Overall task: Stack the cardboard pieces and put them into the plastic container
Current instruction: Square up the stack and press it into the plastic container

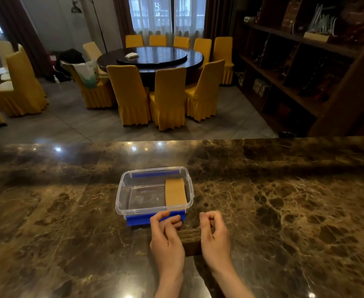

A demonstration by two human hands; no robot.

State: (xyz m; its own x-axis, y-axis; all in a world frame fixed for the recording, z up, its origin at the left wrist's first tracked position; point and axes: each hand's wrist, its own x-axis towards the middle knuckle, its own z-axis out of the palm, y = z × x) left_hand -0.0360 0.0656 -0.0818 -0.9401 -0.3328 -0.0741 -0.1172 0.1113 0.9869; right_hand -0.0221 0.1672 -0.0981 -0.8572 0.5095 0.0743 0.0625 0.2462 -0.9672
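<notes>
A clear plastic container (154, 191) with blue latches sits open on the counter (284, 201); a tan cardboard piece (175, 192) lies flat inside at its 3 o'clock side; a brown cardboard stack (190, 241) stands at the container's 5 o'clock.

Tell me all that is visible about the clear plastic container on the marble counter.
The plastic container is a clear, rectangular box with rounded corners and no lid on it. Blue latches hang at its near and far ends. It sits flat on the dark marble counter, just beyond both hands. Inside, a tan cardboard stack lies against the right wall; the rest of its floor is bare. The left hand overlaps the near latch; whether it touches is unclear.
</notes>
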